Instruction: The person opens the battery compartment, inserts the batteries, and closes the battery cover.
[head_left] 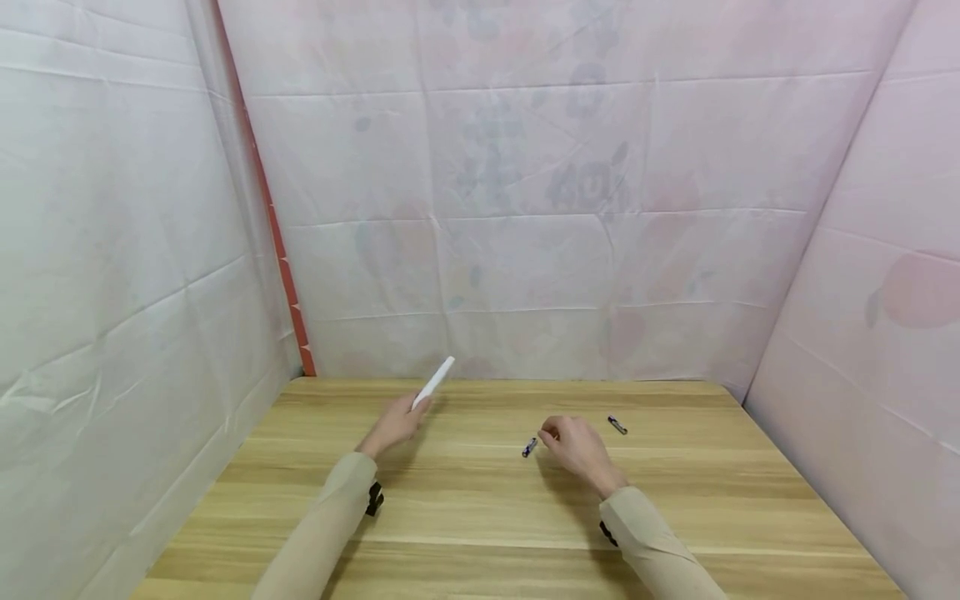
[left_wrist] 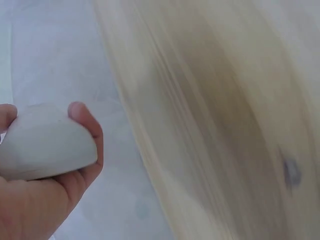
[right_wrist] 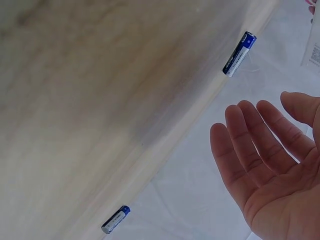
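A long, slim white object [head_left: 432, 383], which looks like a remote control, is gripped by my left hand [head_left: 396, 425] above the table's back left. Its rounded end [left_wrist: 50, 142] sits between thumb and fingers in the left wrist view, and small print shows on its side [right_wrist: 314, 56] in the right wrist view. My right hand [head_left: 576, 446] hovers above the table with relaxed, slightly bent fingers and nothing in it. Just left of those fingertips lies a blue and white battery [head_left: 529, 447]. A second battery [head_left: 617, 425] lies farther right and back.
The wooden table [head_left: 465, 517] runs back to a white cloth wall [head_left: 525, 267]. More cloth hangs on the left side [head_left: 120, 292] and the right side [head_left: 885, 350]. A red strip [head_left: 281, 258] marks the back left corner.
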